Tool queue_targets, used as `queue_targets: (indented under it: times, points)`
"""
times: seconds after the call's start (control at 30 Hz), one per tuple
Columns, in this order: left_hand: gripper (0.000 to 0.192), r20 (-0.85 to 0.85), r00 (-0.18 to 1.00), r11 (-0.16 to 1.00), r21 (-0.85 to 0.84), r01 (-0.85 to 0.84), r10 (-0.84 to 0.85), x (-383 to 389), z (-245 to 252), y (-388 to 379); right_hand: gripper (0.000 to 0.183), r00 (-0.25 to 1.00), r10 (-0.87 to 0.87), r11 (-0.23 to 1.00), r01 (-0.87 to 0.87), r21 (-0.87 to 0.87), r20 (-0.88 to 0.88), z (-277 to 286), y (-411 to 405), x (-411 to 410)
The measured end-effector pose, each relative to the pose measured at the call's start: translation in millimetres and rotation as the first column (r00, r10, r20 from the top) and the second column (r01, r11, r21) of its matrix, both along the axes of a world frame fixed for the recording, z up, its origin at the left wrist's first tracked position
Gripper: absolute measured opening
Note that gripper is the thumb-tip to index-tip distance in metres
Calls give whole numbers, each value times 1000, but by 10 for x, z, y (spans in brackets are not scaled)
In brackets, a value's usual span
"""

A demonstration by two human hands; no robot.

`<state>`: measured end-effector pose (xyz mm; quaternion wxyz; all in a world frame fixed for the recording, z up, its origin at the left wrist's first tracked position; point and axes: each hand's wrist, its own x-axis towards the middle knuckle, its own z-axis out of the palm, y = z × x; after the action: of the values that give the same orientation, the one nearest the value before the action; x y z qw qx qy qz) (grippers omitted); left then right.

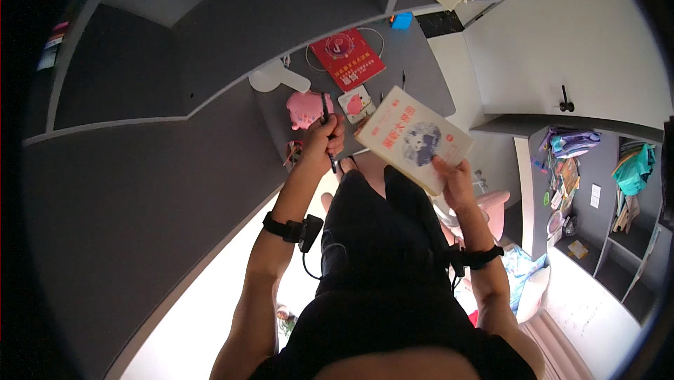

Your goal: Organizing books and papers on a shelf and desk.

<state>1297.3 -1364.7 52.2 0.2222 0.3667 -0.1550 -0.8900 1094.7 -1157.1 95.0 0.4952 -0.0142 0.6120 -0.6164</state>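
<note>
My left hand [323, 140] is closed around a dark, slender pen-like stick [325, 111], held roughly upright in the picture. A cream-covered book [392, 122], with red writing and a picture of a furry animal, is in my right hand [456, 182], its thumb on the cover. Beyond my left hand lies a pink pig-shaped item [305, 110]. A small card or booklet with a pink pig picture [356, 102] sits between the two hands on the grey desk [421, 69]. Behind it is a red book [347, 56].
A white lamp-like object [279, 78], a pen [404, 79] and a blue box [402, 20] are on the desk. Grey shelving [221, 106] borders the left and far side. A pink chair [495, 211] stands at the right, before filled shelves [595, 190].
</note>
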Motion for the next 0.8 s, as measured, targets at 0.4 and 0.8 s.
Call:
queue_targets:
  times: [0.4, 0.8]
  points:
    - [18, 219, 975, 995, 97, 20, -41, -336, -554, 471, 28, 971, -237, 958, 231, 168, 17, -982, 761, -974]
    - [9, 459, 886, 996, 83, 35, -69, -1216, -1582, 687, 34, 978, -205, 963, 193, 190, 47, -1129, 1102, -1283]
